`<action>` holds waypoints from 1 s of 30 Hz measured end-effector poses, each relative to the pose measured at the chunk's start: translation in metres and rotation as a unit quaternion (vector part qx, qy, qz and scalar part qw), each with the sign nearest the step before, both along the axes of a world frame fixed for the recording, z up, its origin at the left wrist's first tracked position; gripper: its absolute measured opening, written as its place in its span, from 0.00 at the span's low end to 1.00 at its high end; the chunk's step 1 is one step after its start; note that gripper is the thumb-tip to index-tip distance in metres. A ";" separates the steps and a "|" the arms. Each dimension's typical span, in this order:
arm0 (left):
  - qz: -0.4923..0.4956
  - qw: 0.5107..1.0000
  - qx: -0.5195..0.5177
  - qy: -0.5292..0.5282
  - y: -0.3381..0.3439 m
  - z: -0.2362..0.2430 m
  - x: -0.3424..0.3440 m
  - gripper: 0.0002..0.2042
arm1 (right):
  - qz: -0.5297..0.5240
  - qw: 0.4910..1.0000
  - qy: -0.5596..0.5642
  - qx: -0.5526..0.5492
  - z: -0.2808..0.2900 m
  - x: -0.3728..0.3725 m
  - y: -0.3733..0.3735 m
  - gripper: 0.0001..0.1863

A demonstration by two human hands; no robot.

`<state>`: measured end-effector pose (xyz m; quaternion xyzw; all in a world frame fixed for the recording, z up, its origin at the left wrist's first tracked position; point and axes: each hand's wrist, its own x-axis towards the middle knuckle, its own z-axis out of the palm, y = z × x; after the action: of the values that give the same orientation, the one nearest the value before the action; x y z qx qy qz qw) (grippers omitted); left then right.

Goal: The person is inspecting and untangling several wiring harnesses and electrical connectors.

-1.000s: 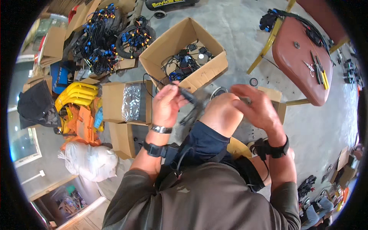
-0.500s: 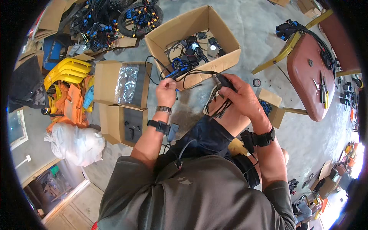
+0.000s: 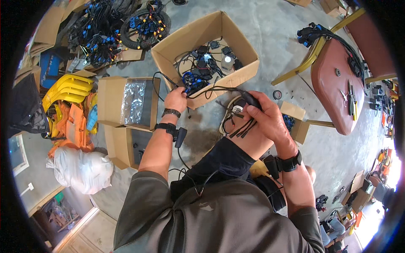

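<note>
in the head view, the left hand (image 3: 175,101) has its fingers closed on black cables (image 3: 215,88) beside the near corner of an open cardboard box (image 3: 241,77). the cables stretch across to the right hand (image 3: 271,117), which grips a thick black piece (image 3: 252,100); loose black ends (image 3: 243,133) hang below it, over the bare leg (image 3: 255,146). tangled wires (image 3: 206,67) lie inside the box.

The person (image 3: 211,215) wears the camera on the head, looking down, quite near the left hand (image 3: 176,101) and right hand (image 3: 266,114). The middle of its wide, round view falls just off the big box's (image 3: 232,84) near corner.
</note>
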<state>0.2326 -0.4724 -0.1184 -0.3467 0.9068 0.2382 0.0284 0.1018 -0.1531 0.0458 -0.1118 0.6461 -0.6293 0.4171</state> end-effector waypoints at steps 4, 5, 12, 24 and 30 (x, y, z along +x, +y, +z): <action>0.009 0.995 0.061 -0.075 -0.024 0.011 -0.003 0.12 | -0.057 0.998 0.008 0.000 -0.006 -0.002 0.000 0.19; 0.012 0.995 0.067 -0.075 -0.032 0.014 -0.001 0.12 | -0.067 0.997 0.020 -0.025 -0.006 -0.004 0.002 0.19; 0.083 0.990 0.092 0.072 -0.049 0.010 0.012 0.11 | -0.074 0.982 0.170 0.036 0.032 -0.022 0.010 0.18; 0.052 0.996 0.077 0.013 -0.048 0.014 -0.001 0.11 | -0.093 0.948 0.293 0.088 0.069 -0.049 0.059 0.17; 0.071 0.997 0.037 0.005 -0.039 0.006 -0.008 0.11 | -0.129 0.927 0.342 0.088 0.106 -0.060 0.086 0.17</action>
<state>0.2244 -0.5118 -0.1125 -0.4080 0.8705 0.2747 0.0197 0.0422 -0.0671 0.1519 -0.1991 0.8110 -0.5420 0.0944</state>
